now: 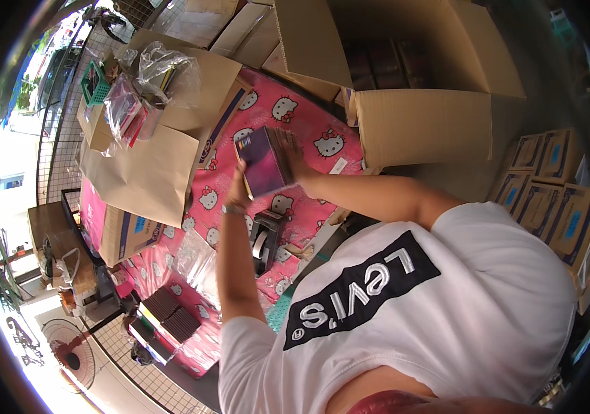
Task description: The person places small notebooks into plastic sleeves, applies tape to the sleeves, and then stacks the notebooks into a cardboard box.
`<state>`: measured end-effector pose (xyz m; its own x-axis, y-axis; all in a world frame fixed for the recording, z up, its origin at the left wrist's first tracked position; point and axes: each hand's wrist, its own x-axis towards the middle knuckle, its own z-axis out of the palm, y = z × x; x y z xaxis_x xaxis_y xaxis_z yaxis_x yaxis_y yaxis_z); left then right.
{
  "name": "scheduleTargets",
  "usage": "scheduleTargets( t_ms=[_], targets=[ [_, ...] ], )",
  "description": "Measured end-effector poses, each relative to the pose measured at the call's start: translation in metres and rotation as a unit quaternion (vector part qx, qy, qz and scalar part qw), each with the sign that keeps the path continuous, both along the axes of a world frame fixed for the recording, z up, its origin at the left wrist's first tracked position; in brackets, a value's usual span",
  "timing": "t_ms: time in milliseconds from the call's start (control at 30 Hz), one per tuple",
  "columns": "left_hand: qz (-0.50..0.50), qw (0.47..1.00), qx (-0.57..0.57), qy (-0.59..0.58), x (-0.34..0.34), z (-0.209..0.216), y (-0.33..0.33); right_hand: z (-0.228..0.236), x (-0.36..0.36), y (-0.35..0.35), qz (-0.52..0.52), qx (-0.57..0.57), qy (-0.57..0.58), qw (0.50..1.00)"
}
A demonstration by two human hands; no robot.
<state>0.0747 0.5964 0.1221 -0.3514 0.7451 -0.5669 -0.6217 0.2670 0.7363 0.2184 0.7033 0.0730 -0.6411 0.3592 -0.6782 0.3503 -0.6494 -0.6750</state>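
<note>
Between my two hands sits a stack of flat purple boxes [265, 165], held above a pink table cover [224, 181] with white cat faces. My left hand [237, 186] presses against its near left side. On the opposite side my right hand [297, 162] is closed against the stacked edges, its fingers partly hidden. Just below the stack, a black tape dispenser [265, 241] with a pale roll rests on the cover. Clear plastic wrapping [197, 261] lies to its left.
A large open carton [422, 124] with dark packs inside stands at the upper right. At left, an open carton [143, 162] bears plastic bags and a green basket [93, 83]. Dark stacks [170, 314] sit lower left. Small cartons [547, 200] are piled right; a fan [70, 355] stands lower left.
</note>
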Motion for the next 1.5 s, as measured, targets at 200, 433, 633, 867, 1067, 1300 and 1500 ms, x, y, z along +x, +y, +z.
scheduleTargets(
  t_ms=[200, 433, 633, 867, 1067, 1300, 1500],
  targets=[
    [0.113, 0.932, 0.342, -0.036, 0.096, 0.085, -0.029, 0.142, 0.097, 0.024, 0.091, 0.483, 0.139, 0.860],
    [0.071, 0.890, 0.416, -0.171, 0.164, 0.149, 0.065, 0.329, 0.153, 0.140, 0.177, 0.499, 0.211, 0.822],
    [0.105, 0.888, 0.401, -0.197, 0.204, 0.143, 0.081, 0.303, 0.142, 0.275, 0.137, 0.668, -0.067, 0.728],
    [0.054, 0.878, 0.414, -0.233, 0.216, 0.157, 0.133, 0.006, 0.124, 0.444, 0.216, 0.528, -0.192, 0.798],
    [0.145, 0.897, 0.380, -0.173, 0.214, 0.167, 0.135, 0.153, 0.113, 0.366, 0.179, 0.188, 0.098, 0.961],
    [0.179, 0.952, 0.222, 0.114, 0.202, 0.191, 0.267, 0.223, 0.153, 0.369, 0.162, 0.499, -0.033, 0.851],
    [0.185, 0.947, 0.235, 0.115, 0.185, 0.196, 0.305, 0.080, 0.130, 0.414, 0.083, 0.573, -0.144, 0.803]
  ],
)
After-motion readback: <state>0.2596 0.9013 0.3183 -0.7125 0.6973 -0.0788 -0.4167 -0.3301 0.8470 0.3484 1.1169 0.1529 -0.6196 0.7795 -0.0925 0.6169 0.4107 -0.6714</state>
